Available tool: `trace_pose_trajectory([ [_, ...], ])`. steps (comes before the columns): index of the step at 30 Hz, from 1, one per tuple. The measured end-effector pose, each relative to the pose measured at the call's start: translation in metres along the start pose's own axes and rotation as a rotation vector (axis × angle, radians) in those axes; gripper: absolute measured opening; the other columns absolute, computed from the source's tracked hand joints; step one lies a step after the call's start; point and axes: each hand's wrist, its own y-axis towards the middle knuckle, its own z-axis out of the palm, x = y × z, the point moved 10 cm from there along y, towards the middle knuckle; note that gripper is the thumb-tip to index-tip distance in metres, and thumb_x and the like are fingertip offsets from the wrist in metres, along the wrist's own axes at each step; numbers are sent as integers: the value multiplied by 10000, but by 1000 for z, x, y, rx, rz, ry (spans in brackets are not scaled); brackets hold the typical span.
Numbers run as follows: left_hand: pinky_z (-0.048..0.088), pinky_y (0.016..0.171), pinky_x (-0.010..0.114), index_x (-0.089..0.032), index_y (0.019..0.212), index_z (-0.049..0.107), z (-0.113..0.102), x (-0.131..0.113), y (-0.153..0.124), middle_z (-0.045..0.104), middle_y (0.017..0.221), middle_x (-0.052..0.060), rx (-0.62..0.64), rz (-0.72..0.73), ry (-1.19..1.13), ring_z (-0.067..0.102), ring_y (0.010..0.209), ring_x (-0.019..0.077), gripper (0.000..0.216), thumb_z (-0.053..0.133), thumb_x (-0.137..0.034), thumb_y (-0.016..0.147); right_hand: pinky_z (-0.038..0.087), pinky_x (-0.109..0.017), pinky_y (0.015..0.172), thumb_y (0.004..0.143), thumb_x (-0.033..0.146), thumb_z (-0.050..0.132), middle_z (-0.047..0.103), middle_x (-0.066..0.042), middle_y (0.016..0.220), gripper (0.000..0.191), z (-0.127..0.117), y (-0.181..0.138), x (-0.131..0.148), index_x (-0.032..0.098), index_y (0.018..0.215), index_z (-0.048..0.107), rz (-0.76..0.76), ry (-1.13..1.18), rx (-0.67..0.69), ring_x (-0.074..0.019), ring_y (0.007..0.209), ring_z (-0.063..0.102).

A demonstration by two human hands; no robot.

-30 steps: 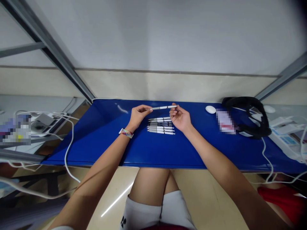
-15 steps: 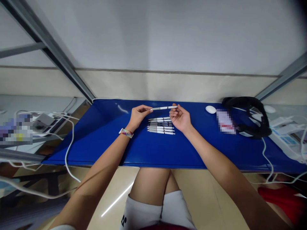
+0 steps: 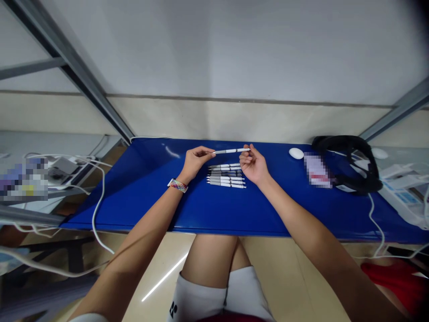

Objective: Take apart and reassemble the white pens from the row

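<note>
A white and grey pen (image 3: 231, 151) lies level between my two hands, above the far part of the blue table. My left hand (image 3: 197, 162) pinches its grey tip end between thumb and fingers. At the other end, my right hand (image 3: 253, 164) has thumb and forefinger closed on the pen's clicker end, its other fingers curled. Just nearer to me, several similar pens (image 3: 225, 181) lie side by side on the table, tips to the left. My right fingers partly cover the ends of the farther pens.
To the right on the blue table (image 3: 144, 205) lie a white computer mouse (image 3: 296, 153), a blurred pinkish packet (image 3: 317, 170) and a black headset-like strap (image 3: 370, 165). White cables (image 3: 100, 201) hang at both sides. Grey metal posts (image 3: 97, 98) flank the table.
Both hands still hold the pen in nearly the same pose. The whole view has shifted slightly; the row of pens on the table looks unchanged.
</note>
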Motion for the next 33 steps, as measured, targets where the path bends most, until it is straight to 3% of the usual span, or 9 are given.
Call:
trace_pose_trajectory([
  [3,564,753,326,-206,925,848,2,0,-1,796,827,43,16,-2,6,700,753,174,267,928,-405,766,408,-211,461,1003,447,726,521,53,616,264,-5,3,6,218,876,696,-53,-129,-33,-76,494,441],
  [7,558,765,327,-200,932,838,-1,-2,0,793,836,44,22,14,15,695,757,175,265,918,-403,781,468,-271,528,884,642,786,657,-2,706,426,-8,5,19,226,978,786,-202,-419,-14,-112,563,547],
  [10,552,776,329,-200,939,818,-4,-3,1,789,859,45,36,23,33,689,764,173,254,898,-396,801,526,-316,623,798,527,888,740,-22,802,357,-5,2,35,242,1008,840,-401,-745,8,-148,641,619],
  [13,537,759,328,-200,958,786,-1,-4,1,773,864,41,88,24,113,679,762,178,248,861,-397,829,549,-356,731,848,462,842,793,-38,892,238,0,-3,44,260,971,858,-574,-1051,39,-194,762,692],
  [16,508,728,334,-206,1012,787,5,-6,-3,750,840,36,156,41,282,652,738,185,239,796,-408,884,549,-386,816,923,401,768,830,-53,1017,172,5,-5,42,272,993,858,-656,-1309,85,-234,895,731],
  [19,508,805,374,-222,992,815,13,-10,-6,771,938,60,227,110,452,674,825,214,201,718,-391,941,545,-412,862,962,358,726,836,-48,1010,156,6,-6,39,285,1015,853,-691,-1503,112,-254,918,722],
  [26,478,976,456,-230,916,804,20,-11,-8,805,996,75,293,189,575,694,964,266,197,654,-347,967,515,-464,969,1029,332,652,823,-60,1035,199,12,-9,29,286,1016,845,-717,-1687,207,-277,990,710],
  [33,436,1030,474,-237,900,789,25,-15,-12,819,1012,51,318,220,653,692,973,263,171,646,-318,949,515,-454,957,1013,239,639,796,-68,1027,191,7,-10,28,262,979,825,-703,-1731,181,-276,993,676],
])
